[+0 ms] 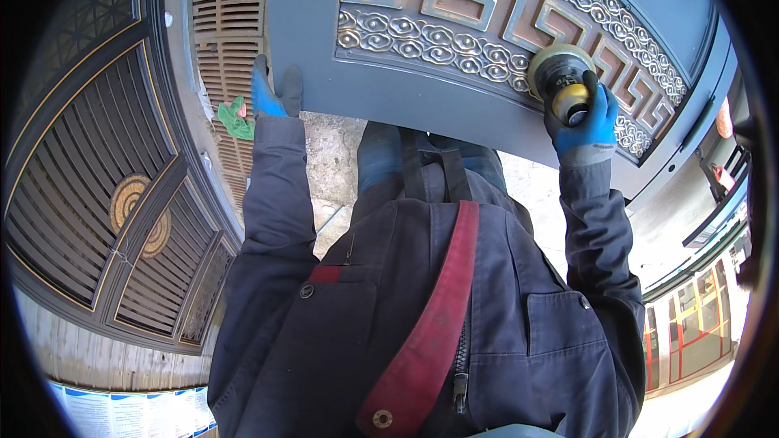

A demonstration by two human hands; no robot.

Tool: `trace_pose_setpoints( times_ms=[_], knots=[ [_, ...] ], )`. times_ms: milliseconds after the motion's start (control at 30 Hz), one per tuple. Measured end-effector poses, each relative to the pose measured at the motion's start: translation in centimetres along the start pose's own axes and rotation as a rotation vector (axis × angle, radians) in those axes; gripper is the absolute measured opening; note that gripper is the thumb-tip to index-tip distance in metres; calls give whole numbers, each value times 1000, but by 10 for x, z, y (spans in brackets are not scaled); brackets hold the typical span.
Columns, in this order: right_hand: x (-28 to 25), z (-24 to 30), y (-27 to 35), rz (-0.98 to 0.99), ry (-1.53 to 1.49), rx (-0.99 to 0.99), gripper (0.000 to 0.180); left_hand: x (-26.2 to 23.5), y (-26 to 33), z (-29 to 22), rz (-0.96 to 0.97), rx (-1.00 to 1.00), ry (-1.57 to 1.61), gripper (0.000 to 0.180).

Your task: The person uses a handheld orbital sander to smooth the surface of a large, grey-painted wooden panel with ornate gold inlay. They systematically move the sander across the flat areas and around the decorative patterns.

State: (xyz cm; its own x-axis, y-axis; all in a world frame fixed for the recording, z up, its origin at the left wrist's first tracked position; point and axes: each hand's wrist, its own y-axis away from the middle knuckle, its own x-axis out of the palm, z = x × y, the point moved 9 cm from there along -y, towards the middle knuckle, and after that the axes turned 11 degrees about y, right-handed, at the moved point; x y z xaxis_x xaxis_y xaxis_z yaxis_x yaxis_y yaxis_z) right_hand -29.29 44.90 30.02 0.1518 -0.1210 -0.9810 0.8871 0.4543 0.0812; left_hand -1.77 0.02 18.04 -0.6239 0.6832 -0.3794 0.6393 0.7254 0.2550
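Note:
A large blue-grey panel [312,40] lies before me, with raised gold-brushed key patterns and scroll borders. My right hand [591,123], in a blue glove with dark fingertips, is closed around a black and gold handheld disc polisher [574,97]. Its round pale disc [560,59] rests on the lower scroll border and hides part of the carving. At the panel's left edge is my left hand [274,97], gloved in blue and grey. Its fingers point away from me and the thumb stands apart over the panel; no tool shows in it.
Slatted brown grating [230,49] runs along the left, with a green cloth [235,119] on it. A dark slatted door [89,186] with round gold emblems stands farther left. Pale concrete floor [331,154] shows below the panel. Red-framed windows [698,316] are at lower right.

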Motion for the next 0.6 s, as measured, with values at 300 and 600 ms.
trace_pose_setpoints(
  times_ms=[300,600],
  knots=[
    [-6,-7,1,-42,-12,32,85,145,96,-96,427,468,-744,73],
    [-16,-21,6,-51,47,36,86,219,157,-141,863,733,-118,44]
  ],
)
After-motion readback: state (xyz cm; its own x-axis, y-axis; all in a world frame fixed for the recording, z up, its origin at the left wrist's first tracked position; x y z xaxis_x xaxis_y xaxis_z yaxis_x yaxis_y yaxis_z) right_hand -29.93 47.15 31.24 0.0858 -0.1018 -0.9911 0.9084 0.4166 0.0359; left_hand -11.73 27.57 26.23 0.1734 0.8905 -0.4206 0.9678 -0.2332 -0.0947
